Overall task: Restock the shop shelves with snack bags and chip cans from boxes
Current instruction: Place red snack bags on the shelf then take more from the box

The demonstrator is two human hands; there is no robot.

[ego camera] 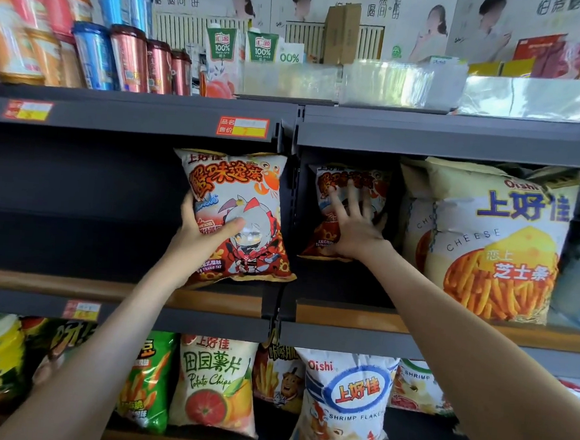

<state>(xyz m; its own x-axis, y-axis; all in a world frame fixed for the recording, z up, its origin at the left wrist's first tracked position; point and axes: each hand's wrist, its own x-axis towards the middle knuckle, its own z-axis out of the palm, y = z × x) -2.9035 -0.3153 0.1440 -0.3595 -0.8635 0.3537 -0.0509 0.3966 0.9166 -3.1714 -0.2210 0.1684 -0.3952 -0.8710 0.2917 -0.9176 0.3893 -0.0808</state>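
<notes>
**A:** What is your left hand doing?

**B:** My left hand (201, 234) is gripping a red-and-white crab snack bag (237, 216) by its lower left edge. My thumb is lying across the front and my fingers are curling round behind it, out of sight. I'm holding that arm out ahead of me and slightly upward, forearm bare. The bag is standing nearly upright, leaning a little to the left. I can't tell whether its bottom is touching the middle shelf (54, 285) or hanging just above it.

**A:** And the right one?

**B:** My right hand (353, 224) is lying open, with straight, spread fingers pointing up and the palm pressing flat on the front of a second crab bag (346, 179). That bag is standing deeper in, past the upright divider (291, 199) between my hands. My right arm is stretching further in than the left.

**A:** What is sitting around them?

**B:** Just right of my right hand, a big cheese stick bag (499, 244) is standing upright. Below my right forearm, a shrimp flakes bag (348, 402) is leaning on the lower shelf, and a potato chips bag (215, 386) is standing between my forearms.
</notes>
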